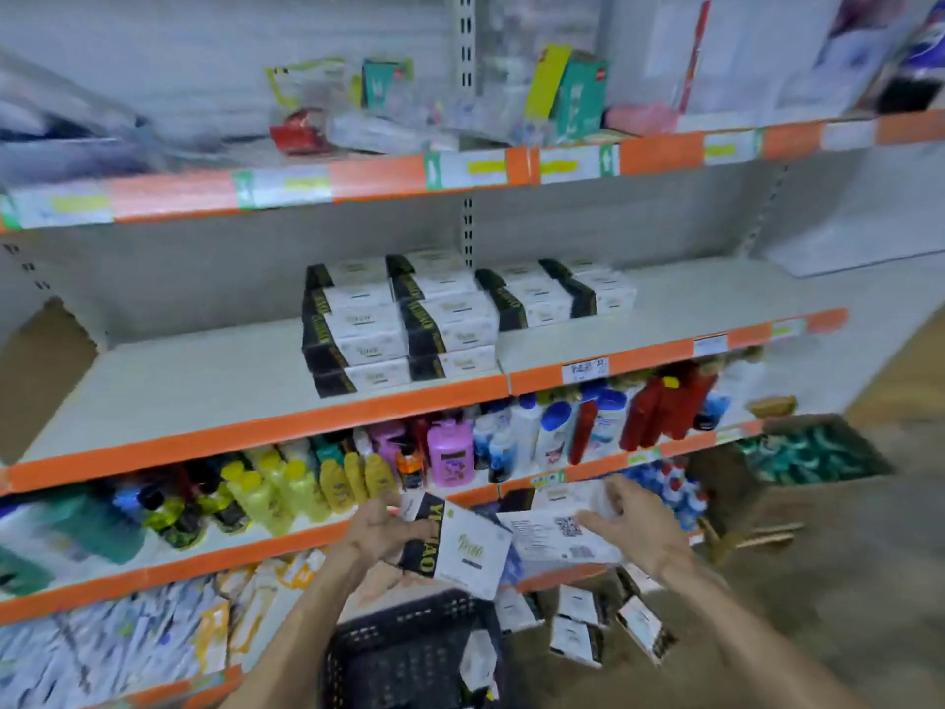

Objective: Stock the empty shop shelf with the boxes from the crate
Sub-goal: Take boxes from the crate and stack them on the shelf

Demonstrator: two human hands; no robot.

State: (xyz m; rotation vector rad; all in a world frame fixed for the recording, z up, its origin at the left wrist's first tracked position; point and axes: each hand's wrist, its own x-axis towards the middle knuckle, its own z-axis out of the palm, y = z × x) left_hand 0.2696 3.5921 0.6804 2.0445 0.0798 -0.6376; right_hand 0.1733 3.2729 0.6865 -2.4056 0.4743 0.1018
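White boxes with black-and-gold ends (409,319) are stacked in several piles on the middle shelf (204,401), whose left part is bare. My left hand (381,529) grips one such box (460,547) above the black crate (404,652). My right hand (626,519) holds a second box (557,534), its printed white side facing up. Both hands are level with the lower shelf edge. More of these boxes (588,626) lie beside and in the crate.
Bottles (450,452) fill the shelf under the middle one. Packets lie on the bottom shelf (128,647). Mixed goods (562,94) sit on the top shelf. A carton of green items (818,447) stands on the floor at the right.
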